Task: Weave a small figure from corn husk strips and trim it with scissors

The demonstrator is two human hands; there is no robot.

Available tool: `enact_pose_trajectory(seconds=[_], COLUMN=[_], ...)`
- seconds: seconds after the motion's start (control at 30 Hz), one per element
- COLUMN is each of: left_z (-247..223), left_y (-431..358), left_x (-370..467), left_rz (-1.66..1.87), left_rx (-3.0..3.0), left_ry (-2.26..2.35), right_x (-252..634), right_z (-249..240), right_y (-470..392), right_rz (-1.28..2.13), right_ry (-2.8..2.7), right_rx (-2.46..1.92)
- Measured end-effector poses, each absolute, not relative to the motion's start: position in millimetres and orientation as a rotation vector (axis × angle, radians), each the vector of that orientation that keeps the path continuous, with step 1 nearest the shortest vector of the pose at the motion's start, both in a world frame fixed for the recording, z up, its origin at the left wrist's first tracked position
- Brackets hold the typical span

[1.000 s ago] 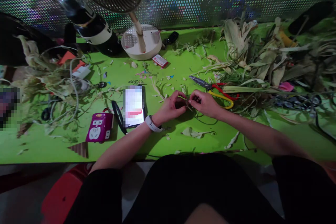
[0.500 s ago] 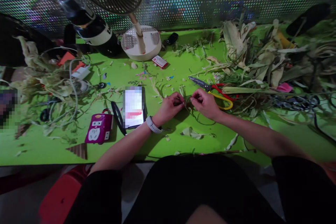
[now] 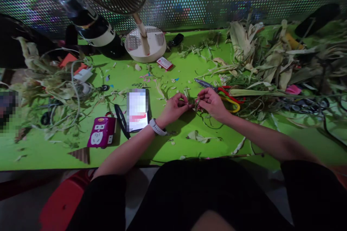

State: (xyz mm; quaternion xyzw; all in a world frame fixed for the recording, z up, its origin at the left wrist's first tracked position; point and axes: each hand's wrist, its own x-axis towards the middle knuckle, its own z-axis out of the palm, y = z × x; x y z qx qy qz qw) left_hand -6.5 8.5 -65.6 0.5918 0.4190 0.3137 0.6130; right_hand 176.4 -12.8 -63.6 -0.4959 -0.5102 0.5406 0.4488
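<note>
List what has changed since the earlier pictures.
The right hand has shifted slightly forward, covering more of the scissors. The left hand has closed its finger gap. Both stay at the plant strands; scissors, phone and fan stayed put.

Along the far edge of the green surface (image 3: 173, 149), a fan (image 3: 145, 47) stood in front of a perforated screen (image 3: 187, 0), with a dark bottle (image 3: 101, 34) to its left and a black fob (image 3: 177, 39) just to its right. A red-and-white box (image 3: 165, 64) lay near the fan's base. Towards the left edge sat a purple socket block (image 3: 101, 131), near a lit phone (image 3: 137, 110). A striped brown triangle (image 3: 81, 154) lay near the near edge, and a red stool (image 3: 63, 202) stood below it.
</note>
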Motion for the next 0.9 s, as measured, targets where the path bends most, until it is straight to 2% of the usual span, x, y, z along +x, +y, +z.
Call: enact_pose_trajectory(seconds=[0.37,0.57,0.9], left_z=[-63.2,-64.1,-69.5], left_y=[7.1,5.8,6.6], left_x=[-6.2,-5.6,-11.6], left_rz=[0.727,0.743,0.747], left_rx=[1.34,1.416,1.711], left_ry=[0.944,0.89,0.849], right_x=[199.6,192.1,176.2], right_z=[-51.9,-45.2,-55.5], right_y=[-14.5,-22.9,-34.4], right_rz=[0.855,0.69,0.193], right_ry=[-1.692,-2.027,-2.324], right_rx=[-1.442,-1.303,-1.095])
